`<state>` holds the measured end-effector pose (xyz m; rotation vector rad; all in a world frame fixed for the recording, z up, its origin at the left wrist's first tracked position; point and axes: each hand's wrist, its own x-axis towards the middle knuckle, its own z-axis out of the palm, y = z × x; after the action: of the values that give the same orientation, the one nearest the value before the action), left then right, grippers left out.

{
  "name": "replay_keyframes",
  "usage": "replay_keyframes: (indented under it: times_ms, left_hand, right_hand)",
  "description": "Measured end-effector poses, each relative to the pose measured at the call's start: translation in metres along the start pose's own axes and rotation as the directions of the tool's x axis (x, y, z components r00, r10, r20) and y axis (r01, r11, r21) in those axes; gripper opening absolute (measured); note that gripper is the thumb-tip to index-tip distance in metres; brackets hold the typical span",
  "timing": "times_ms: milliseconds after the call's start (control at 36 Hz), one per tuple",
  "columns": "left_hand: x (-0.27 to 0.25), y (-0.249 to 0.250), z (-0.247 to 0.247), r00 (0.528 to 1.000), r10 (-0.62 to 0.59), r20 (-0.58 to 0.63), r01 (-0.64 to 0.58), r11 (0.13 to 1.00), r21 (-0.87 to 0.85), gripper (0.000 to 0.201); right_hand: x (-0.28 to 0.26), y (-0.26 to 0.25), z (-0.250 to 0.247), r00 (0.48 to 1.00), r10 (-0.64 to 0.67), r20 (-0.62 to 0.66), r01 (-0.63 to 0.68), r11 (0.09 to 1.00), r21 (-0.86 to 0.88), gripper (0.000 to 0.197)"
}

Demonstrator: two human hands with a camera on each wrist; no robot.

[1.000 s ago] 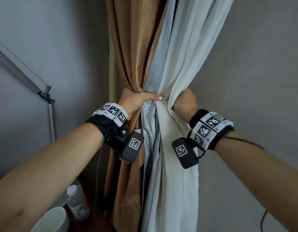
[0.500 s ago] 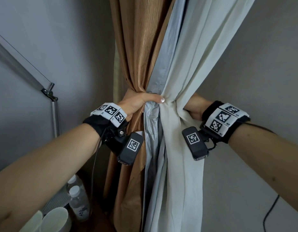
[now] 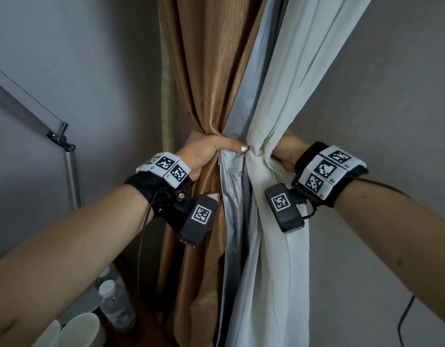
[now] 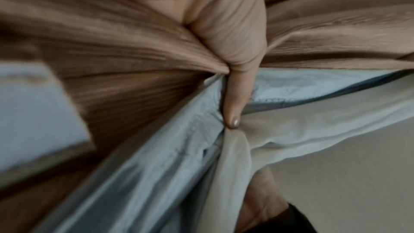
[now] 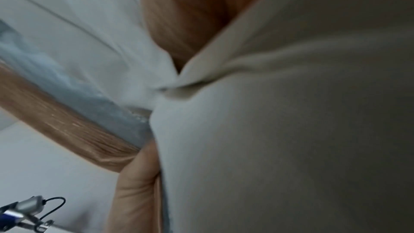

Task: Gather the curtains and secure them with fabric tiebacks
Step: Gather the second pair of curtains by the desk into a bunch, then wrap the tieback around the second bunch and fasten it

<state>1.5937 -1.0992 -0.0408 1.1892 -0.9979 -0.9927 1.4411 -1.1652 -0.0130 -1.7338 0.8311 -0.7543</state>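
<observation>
A brown ribbed curtain (image 3: 204,78) and a pale cream curtain (image 3: 291,101) with a silver-grey lining (image 3: 235,201) hang bunched together in the middle of the head view. My left hand (image 3: 206,152) grips the bundle from the left, its thumb lying across the front of the folds; the left wrist view shows that thumb (image 4: 235,105) pressing the grey lining (image 4: 156,166). My right hand (image 3: 287,152) reaches round the bundle's right side, its fingers hidden behind the cream cloth (image 5: 280,130). No tieback shows in any view.
A metal stand pole (image 3: 72,176) rises at the left beside the wall. Below left stand a clear water bottle (image 3: 116,304) and pale cups (image 3: 79,329). A black cable (image 3: 406,319) runs down the right wall.
My right hand has slid further round behind the cream curtain, its wrist now higher and more to the right. The left hand keeps its grip in the same place.
</observation>
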Motion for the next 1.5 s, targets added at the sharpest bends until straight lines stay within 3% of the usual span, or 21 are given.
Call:
replay_keyframes:
  times_ms: [56, 139, 194, 278, 361, 444, 472, 528, 583, 750, 778, 833, 917, 972, 1028, 1111, 1278, 1444, 1500]
  left_hand:
    - [-0.003, 0.001, 0.004, 1.0, 0.016, -0.025, -0.015, 1.0, 0.014, 0.067]
    - [-0.006, 0.004, 0.01, 0.991, 0.07, -0.113, -0.066, 0.997, 0.034, 0.029]
    - [-0.001, 0.003, 0.01, 0.977, 0.105, -0.183, -0.099, 0.994, 0.045, 0.042]
    - [0.008, -0.001, 0.006, 0.98, 0.084, -0.179, -0.073, 0.995, 0.065, 0.078]
    - [0.014, -0.002, 0.0, 0.969, 0.075, -0.236, -0.055, 0.994, 0.091, 0.074]
    - [0.019, -0.006, -0.006, 0.981, 0.046, -0.189, -0.022, 0.992, 0.125, 0.093]
    - [0.02, -0.006, -0.007, 0.978, 0.043, -0.203, -0.015, 0.991, 0.133, 0.089]
    - [0.005, 0.003, 0.0, 0.955, 0.091, -0.284, -0.053, 0.989, 0.139, 0.06]
    - [-0.003, 0.005, 0.003, 0.932, 0.151, -0.329, -0.105, 0.982, 0.156, 0.041]
    - [-0.012, 0.002, 0.01, 0.919, 0.221, -0.327, -0.175, 0.971, 0.163, 0.034]
    - [-0.013, 0.003, 0.008, 0.92, 0.225, -0.321, -0.176, 0.969, 0.176, 0.038]
    - [-0.015, 0.003, 0.003, 0.938, 0.202, -0.282, -0.158, 0.973, 0.171, 0.05]
    - [-0.021, 0.007, -0.011, 0.993, 0.081, -0.084, -0.071, 0.991, 0.112, 0.073]
    - [-0.027, 0.012, -0.02, 0.999, -0.002, 0.045, -0.001, 0.997, 0.075, 0.072]
    - [-0.023, 0.013, -0.026, 0.996, -0.022, 0.089, 0.013, 0.995, 0.098, 0.071]
    - [-0.016, 0.007, -0.023, 0.999, 0.042, -0.001, -0.042, 0.985, 0.17, 0.087]
    - [-0.005, 0.001, -0.012, 0.951, 0.173, -0.255, -0.13, 0.975, 0.178, 0.059]
    - [0.009, -0.004, -0.001, 0.914, 0.17, -0.369, -0.105, 0.976, 0.189, 0.071]
    - [0.012, -0.005, 0.002, 0.898, 0.181, -0.401, -0.112, 0.975, 0.19, 0.072]
  right_hand:
    - [-0.003, -0.001, 0.0, 1.0, -0.007, -0.028, 0.007, 1.0, -0.008, 0.028]
    - [-0.001, -0.003, 0.004, 0.992, -0.038, -0.123, 0.029, 0.997, -0.074, 0.017]
    - [0.004, 0.001, 0.007, 0.97, -0.04, -0.238, 0.003, 0.988, -0.152, 0.018]
    - [0.002, 0.009, 0.008, 0.93, -0.072, -0.361, -0.048, 0.949, -0.312, 0.034]
    - [-0.012, 0.009, 0.007, 0.902, -0.139, -0.409, -0.005, 0.943, -0.333, 0.047]
    - [-0.032, 0.004, 0.005, 0.878, -0.183, -0.443, 0.028, 0.942, -0.334, 0.035]
    - [-0.039, 0.003, 0.004, 0.866, -0.195, -0.46, 0.035, 0.942, -0.335, 0.031]
    - [-0.053, 0.0, 0.003, 0.855, -0.22, -0.47, 0.075, 0.949, -0.307, 0.025]
    - [-0.064, -0.002, 0.007, 0.88, -0.234, -0.413, 0.115, 0.949, -0.292, 0.011]
    - [-0.061, -0.007, 0.023, 0.923, -0.251, -0.291, 0.179, 0.951, -0.254, 0.009]
    - [-0.06, -0.01, 0.025, 0.928, -0.239, -0.285, 0.179, 0.959, -0.222, 0.006]
    - [-0.058, -0.016, 0.026, 0.937, -0.213, -0.278, 0.175, 0.973, -0.153, 0.019]
    - [-0.051, -0.027, 0.028, 0.948, -0.207, -0.24, 0.175, 0.973, -0.149, 0.021]
    - [-0.048, -0.031, 0.029, 0.959, -0.193, -0.209, 0.163, 0.975, -0.154, 0.02]
    - [-0.042, -0.031, 0.03, 0.962, -0.187, -0.199, 0.154, 0.973, -0.17, 0.02]
    - [-0.037, -0.031, 0.033, 0.96, -0.202, -0.192, 0.145, 0.95, -0.276, 0.019]
    - [-0.036, -0.032, 0.021, 0.97, -0.13, -0.205, 0.07, 0.959, -0.274, 0.009]
    - [-0.057, -0.024, 0.001, 0.94, -0.13, -0.317, 0.043, 0.962, -0.269, 0.006]
    - [-0.065, -0.018, 0.003, 0.955, -0.119, -0.273, 0.029, 0.95, -0.312, 0.009]
